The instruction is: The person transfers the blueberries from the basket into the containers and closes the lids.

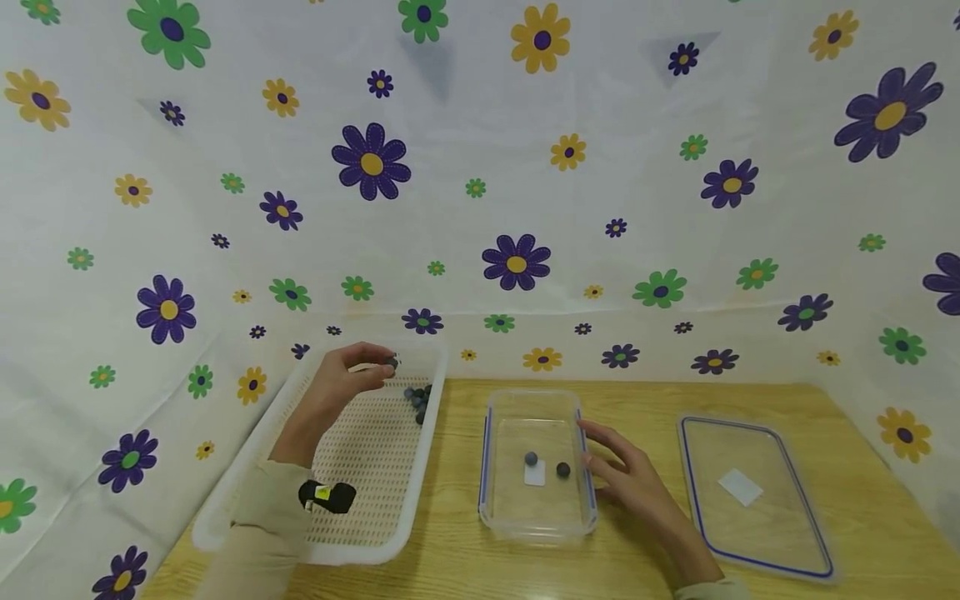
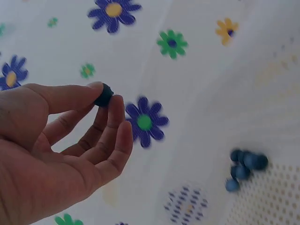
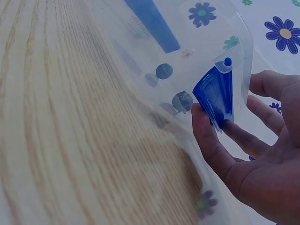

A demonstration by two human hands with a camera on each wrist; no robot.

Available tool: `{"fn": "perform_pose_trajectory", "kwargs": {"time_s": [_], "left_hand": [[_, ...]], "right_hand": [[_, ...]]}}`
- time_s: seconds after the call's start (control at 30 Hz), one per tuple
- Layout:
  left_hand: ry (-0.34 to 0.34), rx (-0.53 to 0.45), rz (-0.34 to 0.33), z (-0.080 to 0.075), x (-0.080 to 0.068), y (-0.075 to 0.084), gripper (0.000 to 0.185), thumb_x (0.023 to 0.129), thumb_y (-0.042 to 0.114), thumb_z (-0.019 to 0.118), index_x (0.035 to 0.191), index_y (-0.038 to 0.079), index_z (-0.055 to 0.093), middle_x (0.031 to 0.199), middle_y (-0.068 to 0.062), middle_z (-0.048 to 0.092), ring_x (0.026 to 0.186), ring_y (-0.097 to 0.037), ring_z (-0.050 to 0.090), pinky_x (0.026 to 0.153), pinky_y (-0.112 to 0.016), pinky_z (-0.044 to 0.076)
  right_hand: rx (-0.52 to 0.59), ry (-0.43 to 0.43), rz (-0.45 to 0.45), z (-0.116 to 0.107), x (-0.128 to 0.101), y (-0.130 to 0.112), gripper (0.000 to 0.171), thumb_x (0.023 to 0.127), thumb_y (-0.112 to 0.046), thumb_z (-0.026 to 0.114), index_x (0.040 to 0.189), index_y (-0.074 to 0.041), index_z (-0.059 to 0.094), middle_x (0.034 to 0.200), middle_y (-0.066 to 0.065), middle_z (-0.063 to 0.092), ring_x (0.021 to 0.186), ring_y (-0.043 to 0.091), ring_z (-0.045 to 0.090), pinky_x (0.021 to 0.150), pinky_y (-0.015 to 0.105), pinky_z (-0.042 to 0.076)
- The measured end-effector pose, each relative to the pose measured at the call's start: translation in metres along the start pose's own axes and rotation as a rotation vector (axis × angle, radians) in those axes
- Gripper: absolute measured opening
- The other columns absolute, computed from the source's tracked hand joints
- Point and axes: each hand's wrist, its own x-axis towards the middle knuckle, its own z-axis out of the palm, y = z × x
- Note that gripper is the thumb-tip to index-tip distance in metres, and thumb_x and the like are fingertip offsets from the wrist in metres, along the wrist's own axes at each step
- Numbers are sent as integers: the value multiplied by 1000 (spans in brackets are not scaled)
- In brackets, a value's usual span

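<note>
Head view first, nearest things before farther ones: my right hand point(image 1: 626, 475) lies on the wooden table point(image 1: 645, 567) against the right side of the clear container point(image 1: 537, 525), fingers fairly straight and only lightly bent, touching its wall and blue clip point(image 3: 216, 91) (the right wrist view shows the thumb and fingertips point(image 3: 206, 126) resting on that clip rather than wrapped round it). Inside the container sit two dark blueberries point(image 1: 531, 458), apart from each other, with a small white label between them on the floor of the box. To the right, well apart from the container, the clear lid point(image 1: 757, 492) with its blue seal lies flat on the table. On my left side the white perforated basket point(image 1: 408, 500) stands just beside the container, and my left forearm reaches over it. My left hand point(image 1: 341, 387) is raised above the basket's far half, thumb and fingertips closed in a pinch on a single blueberry point(image 2: 103, 95), which the left wrist view shows held between the thumb tip and the first two fingers. Beyond that hand, a small cluster of berries point(image 1: 418, 398) rests in the basket's far right corner. Farthest back, the flower-printed cloth point(image 1: 517, 208) rises behind the table and along both sides.
</note>
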Motion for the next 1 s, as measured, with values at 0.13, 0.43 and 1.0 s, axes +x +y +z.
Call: {"fn": "perform_pose_trajectory", "kwargs": {"time_s": [0.13,0.43,1.0], "left_hand": [[0,-49,53,16,-15,23,32,98,10,70,124,-6,64,119,-18,64,102,-19,71,90,-29,56],[6,-190,127,57,-38,43,29,97,5,70,124,-4,65,122,-14,63,106,-22,70,92,-30,56],[37,-294,180,140,-51,48,25,94,-3,70,118,-8,66,119,-18,64,104,-30,66,88,-29,57]], "right_hand": [[7,-6,6,0,0,0,52,105,-20,60,154,-15,45,161,18,34,138,54,42,86,49,60],[32,-27,-9,1,-1,-2,52,105,-18,60,155,-14,44,162,20,33,138,55,41,86,51,59],[35,-46,-4,0,-2,-2,53,105,-17,60,155,-14,43,163,19,31,138,56,39,85,50,60]]}}
